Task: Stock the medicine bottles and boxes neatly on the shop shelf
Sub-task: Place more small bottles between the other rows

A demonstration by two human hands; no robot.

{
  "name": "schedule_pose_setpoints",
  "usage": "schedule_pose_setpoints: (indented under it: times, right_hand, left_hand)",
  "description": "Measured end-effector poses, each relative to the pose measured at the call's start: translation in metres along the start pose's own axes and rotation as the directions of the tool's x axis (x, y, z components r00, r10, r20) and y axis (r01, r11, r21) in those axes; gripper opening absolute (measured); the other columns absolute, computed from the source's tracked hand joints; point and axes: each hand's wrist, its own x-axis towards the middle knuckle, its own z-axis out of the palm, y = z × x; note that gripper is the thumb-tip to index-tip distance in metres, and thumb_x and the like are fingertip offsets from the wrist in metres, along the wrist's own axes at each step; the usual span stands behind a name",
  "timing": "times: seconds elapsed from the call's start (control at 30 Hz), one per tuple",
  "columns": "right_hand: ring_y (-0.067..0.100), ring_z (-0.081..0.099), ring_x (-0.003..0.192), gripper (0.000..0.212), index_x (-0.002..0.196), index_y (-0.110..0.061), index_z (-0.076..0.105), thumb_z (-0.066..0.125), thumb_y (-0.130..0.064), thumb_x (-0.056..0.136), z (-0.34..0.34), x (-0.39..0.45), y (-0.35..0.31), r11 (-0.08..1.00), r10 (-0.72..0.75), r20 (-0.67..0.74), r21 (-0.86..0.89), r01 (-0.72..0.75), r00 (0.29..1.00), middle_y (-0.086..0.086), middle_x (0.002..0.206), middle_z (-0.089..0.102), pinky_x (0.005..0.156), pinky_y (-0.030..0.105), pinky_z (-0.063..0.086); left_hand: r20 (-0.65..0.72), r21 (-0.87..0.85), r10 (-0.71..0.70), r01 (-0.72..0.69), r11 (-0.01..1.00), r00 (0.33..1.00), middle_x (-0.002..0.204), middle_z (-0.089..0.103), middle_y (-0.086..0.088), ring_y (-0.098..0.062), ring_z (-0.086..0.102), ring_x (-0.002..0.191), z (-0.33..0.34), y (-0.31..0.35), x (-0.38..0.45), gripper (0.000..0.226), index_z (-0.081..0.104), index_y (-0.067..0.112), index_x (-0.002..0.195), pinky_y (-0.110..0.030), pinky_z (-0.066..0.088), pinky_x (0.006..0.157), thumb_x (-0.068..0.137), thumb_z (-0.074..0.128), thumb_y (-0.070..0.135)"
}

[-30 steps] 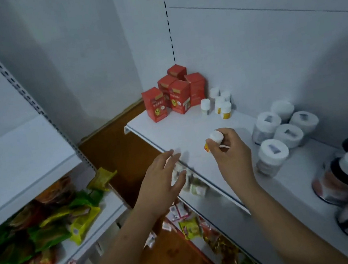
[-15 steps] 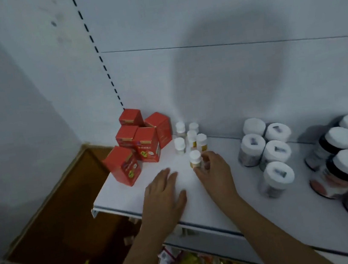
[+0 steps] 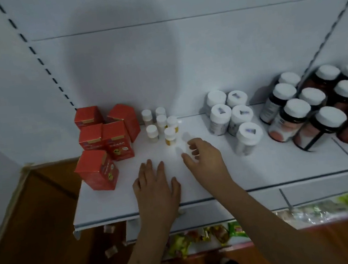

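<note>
A small white-capped bottle with a yellow label point(image 3: 170, 136) stands at the front of a cluster of several small white bottles point(image 3: 157, 120) on the white shelf point(image 3: 274, 167). My right hand point(image 3: 203, 156) hovers just right of and in front of it, fingers apart, holding nothing. My left hand point(image 3: 156, 185) lies flat and open on the shelf near its front edge. Several red boxes point(image 3: 105, 141) stand grouped at the shelf's left end.
Several white-lidded jars point(image 3: 231, 117) stand right of the small bottles. Dark bottles with white caps point(image 3: 313, 110) fill the far right. The shelf's back wall rises behind. Below the shelf edge lie coloured snack packets point(image 3: 205, 234) and a brown floor.
My right hand carried the small yellow-labelled bottle to the cluster, set it down and let go, drawing back slightly. My left hand settled flat on the shelf. The camera swung right.
</note>
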Motion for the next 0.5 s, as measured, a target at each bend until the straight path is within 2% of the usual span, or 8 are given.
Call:
schedule_pose_setpoints:
  times: [0.1, 0.23, 0.3, 0.4, 0.5]
  right_hand:
    - [0.005, 0.051, 0.096, 0.029, 0.120, -0.014, 0.060, 0.063, -0.027, 0.094, -0.031, -0.041, 0.009, 1.000, 0.009, -0.084, -0.021, -0.011, 0.996, -0.006, 0.108, 0.060, 0.084, 0.016, 0.040]
    - [0.002, 0.052, 0.103, 0.025, 0.121, -0.021, 0.059, 0.057, -0.029, 0.097, -0.087, -0.094, 0.033, 0.983, 0.167, -0.233, -0.041, -0.181, 0.958, -0.013, 0.111, 0.058, 0.088, 0.020, 0.043]
    - [0.004, 0.053, 0.109, 0.030, 0.126, -0.022, 0.057, 0.054, -0.033, 0.098, -0.113, -0.117, 0.049, 0.970, 0.218, -0.290, -0.043, -0.240, 0.932, -0.013, 0.117, 0.058, 0.093, 0.023, 0.045]
    - [0.007, 0.052, 0.117, 0.037, 0.133, -0.022, 0.054, 0.053, -0.037, 0.099, -0.154, -0.149, 0.076, 0.953, 0.267, -0.367, -0.039, -0.302, 0.891, -0.009, 0.127, 0.058, 0.100, 0.028, 0.045]
    - [0.009, 0.046, 0.126, 0.044, 0.139, -0.022, 0.049, 0.049, -0.042, 0.100, -0.201, -0.181, 0.106, 0.943, 0.281, -0.415, -0.047, -0.329, 0.865, -0.008, 0.137, 0.053, 0.103, 0.024, 0.038]
  left_hand:
    - [0.025, -0.131, 0.140, -0.135, 0.982, 0.990, 0.139, 0.055, -0.013, -0.032, 0.049, 0.131, -0.001, 0.014, -0.013, 0.055, 0.062, 0.012, 0.129, -0.052, 0.037, 0.108, 0.089, 0.039, 0.042]
    - [0.030, -0.376, 0.395, -0.356, 0.856, 0.918, 0.134, 0.057, 0.001, -0.016, 0.050, 0.125, 0.002, 0.049, -0.043, 0.041, 0.062, 0.019, 0.126, -0.033, 0.036, 0.108, 0.092, 0.045, 0.033]
    - [0.054, -0.436, 0.503, -0.432, 0.789, 0.863, 0.129, 0.058, 0.005, -0.011, 0.051, 0.120, 0.005, 0.074, -0.057, 0.038, 0.063, 0.021, 0.125, -0.028, 0.037, 0.105, 0.093, 0.046, 0.032]
    - [0.110, -0.492, 0.631, -0.510, 0.706, 0.767, 0.126, 0.059, 0.007, -0.011, 0.053, 0.118, 0.014, 0.121, -0.074, 0.037, 0.062, 0.022, 0.126, -0.030, 0.042, 0.101, 0.094, 0.045, 0.032]
    - [0.161, -0.508, 0.733, -0.582, 0.635, 0.661, 0.130, 0.055, 0.007, -0.010, 0.051, 0.119, 0.024, 0.178, -0.090, 0.042, 0.057, 0.023, 0.132, -0.027, 0.041, 0.101, 0.096, 0.041, 0.037]
